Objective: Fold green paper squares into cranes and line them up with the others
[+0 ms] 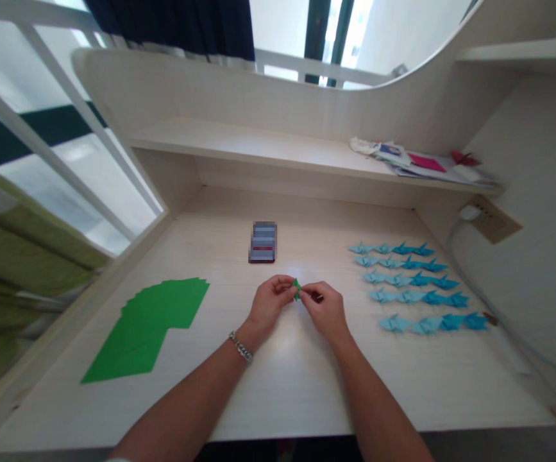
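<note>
At table (282, 385) centre | left hand (269, 303) and right hand (326, 312): each grip pinched closed on the small green folded paper (297, 289) between them | green sheets (147, 324) at 9 o'clock | blue paper cranes (412, 285) at 3 o'clock | phone (263, 242) at 12 o'clock

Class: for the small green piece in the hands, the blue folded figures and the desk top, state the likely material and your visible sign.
The green piece, pinched between left hand and right hand, looks like thin matt paper: sharp creased point. The blue folded figures: paper too, flat colour, crisp folds. The desk top: pale wood-look board, probably laminate; faint grain lines, soft sheen.
</note>
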`<state>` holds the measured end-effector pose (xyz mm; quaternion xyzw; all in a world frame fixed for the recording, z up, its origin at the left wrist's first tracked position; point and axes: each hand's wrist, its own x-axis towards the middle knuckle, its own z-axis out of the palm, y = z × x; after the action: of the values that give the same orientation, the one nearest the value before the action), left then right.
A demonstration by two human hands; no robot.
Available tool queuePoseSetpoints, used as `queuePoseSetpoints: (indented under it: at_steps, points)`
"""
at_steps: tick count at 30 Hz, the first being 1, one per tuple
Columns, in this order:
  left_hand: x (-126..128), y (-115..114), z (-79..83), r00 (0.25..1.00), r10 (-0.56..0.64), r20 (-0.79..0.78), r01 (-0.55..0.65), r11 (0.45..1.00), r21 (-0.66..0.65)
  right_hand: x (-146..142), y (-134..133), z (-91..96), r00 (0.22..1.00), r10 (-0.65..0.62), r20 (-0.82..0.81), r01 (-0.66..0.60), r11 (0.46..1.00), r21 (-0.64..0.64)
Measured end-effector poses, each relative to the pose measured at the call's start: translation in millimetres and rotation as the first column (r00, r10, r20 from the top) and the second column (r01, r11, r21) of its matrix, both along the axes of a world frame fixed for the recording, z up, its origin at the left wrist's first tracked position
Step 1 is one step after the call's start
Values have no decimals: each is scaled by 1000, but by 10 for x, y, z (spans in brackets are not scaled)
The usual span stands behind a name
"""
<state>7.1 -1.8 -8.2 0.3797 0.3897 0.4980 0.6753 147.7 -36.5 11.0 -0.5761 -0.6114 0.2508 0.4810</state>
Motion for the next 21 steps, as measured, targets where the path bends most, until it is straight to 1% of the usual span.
queuePoseSetpoints:
  at_steps: [4,7,10,15,19,21]
  points:
    - [9,0,-13,1000,18,-15,-17,999,36,-4,23,-23,996,1,-88,-9,997,-82]
    - [20,-4,-5,999,30,-17,-29,998,51,-12,34,-32,993,10,-122,-24,993,-117]
    - [34,-6,-2,998,57,-7,-57,997,58,-31,25,-28,993,13,-114,-26,993,-113]
    - [52,-7,-18,996,93,1,-93,995,46,-67,-5,-9,999,14,-34,-16,999,-37]
    - [56,-8,-14,988,151,-39,-149,987,53,-79,-5,-15,997,41,-63,-45,996,-80]
    - [51,-9,-2,986,159,-50,-156,986,64,-81,1,-28,995,56,-77,-64,992,-109]
